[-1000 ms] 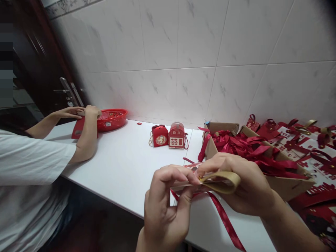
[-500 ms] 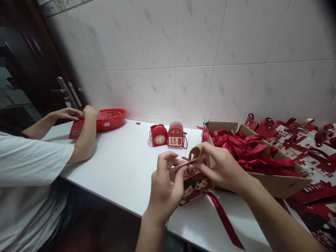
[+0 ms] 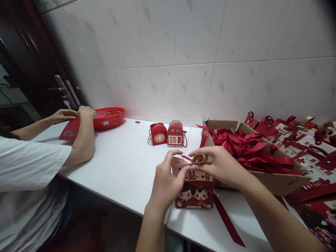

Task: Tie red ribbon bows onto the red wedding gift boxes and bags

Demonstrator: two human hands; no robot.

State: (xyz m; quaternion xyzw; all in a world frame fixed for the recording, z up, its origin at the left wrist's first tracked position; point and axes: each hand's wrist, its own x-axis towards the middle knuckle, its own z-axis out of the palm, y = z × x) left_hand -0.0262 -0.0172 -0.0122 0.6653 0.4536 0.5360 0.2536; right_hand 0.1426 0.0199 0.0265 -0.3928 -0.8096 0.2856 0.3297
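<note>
Small red-and-white printed card bag [image 3: 194, 201] — likely light, stiff, easily creased. Left hand [image 3: 168, 178] and right hand [image 3: 220, 161] pinch its top edge near 12 o'clock — best hold there.

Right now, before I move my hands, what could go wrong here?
Your left hand and right hand pinch the top of the bag by its loop handle, so squeezing hard might crease it. A loose ribbon lies beside the bag and could get caught as you move. Your right arm is close to the cardboard box, and might snag the heaped ribbons.
</note>
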